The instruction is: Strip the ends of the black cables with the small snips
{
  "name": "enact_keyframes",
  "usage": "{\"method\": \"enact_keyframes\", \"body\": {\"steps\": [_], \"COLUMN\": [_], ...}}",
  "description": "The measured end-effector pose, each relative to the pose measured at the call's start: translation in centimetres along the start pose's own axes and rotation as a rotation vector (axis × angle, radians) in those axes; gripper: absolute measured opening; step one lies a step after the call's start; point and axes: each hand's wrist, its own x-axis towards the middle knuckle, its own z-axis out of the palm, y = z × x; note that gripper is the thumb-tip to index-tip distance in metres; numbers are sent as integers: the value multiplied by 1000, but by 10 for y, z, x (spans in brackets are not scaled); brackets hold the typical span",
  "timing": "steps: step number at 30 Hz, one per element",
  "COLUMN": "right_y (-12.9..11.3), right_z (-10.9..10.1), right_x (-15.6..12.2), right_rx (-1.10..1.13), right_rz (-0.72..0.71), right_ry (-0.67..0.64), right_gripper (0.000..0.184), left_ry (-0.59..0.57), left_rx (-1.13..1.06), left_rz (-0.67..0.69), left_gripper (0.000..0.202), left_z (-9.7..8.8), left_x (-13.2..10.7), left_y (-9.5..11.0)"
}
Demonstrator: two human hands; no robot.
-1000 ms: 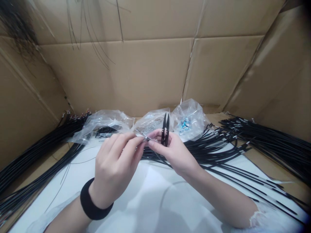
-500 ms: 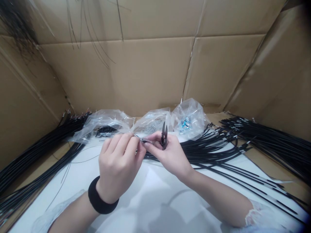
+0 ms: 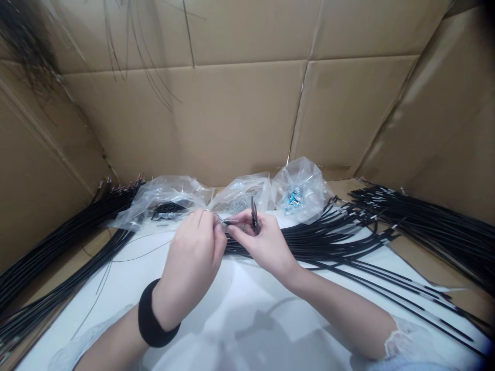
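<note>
My left hand [image 3: 191, 263] and my right hand [image 3: 263, 245] meet above the white table top [image 3: 240, 304]. Both pinch a thin wire end [image 3: 225, 222] between their fingertips. My right hand also grips black thread snips [image 3: 253, 214], blades pointing up and away. A black band sits on my left wrist. A black cable runs from the pinch down under my right hand.
Three clear plastic bags lie behind the hands: one with black parts [image 3: 164, 206], one with small metal parts [image 3: 243, 196], one with blue parts [image 3: 299, 193]. Bundles of black cables lie at left [image 3: 58, 252] and right [image 3: 406, 226]. Cardboard walls [image 3: 240, 113] enclose the bench.
Both hands have moved slightly away from me toward the bags. The snips have tilted and dropped lower in my right hand. My left wrist has turned inward.
</note>
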Motion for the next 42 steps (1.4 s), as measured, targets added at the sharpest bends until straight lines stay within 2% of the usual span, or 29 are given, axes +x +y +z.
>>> {"method": "enact_keyframes", "body": {"steps": [3,11,16,21,27,33,38,42], "right_y": [-1,-7,-3,4,14,11,8,7], "right_z": [-1,-6,-3,-2,-8,-15,-19,-20], "right_x": [2,2,0,1,11,17,19,21], "right_rx": [22,92,106,166,228,104,42,142], "right_rz": [31,30,2,-69,-93,-103,-158,-32], "right_ry": [-16,-64,-105,-181,-278,-401,-431,-498], "right_gripper": [20,21,19,15,14,10,11,11], "left_ry": [-48,196,230,183,-72,44,19,29], "left_rx": [-141,-35,46,-59,-443,-435,-502,-586], "left_rz": [-41,100,101,78,-49,-96,-93,-126], "left_gripper": [19,12,1,4,9,30,32,31], "left_z": [-5,0,6,17,11,10,11,9], "left_x": [2,3,4,5,6,5,7,7], "left_y": [-2,-4,-2,-7,-15,-14,-9,-6]}}
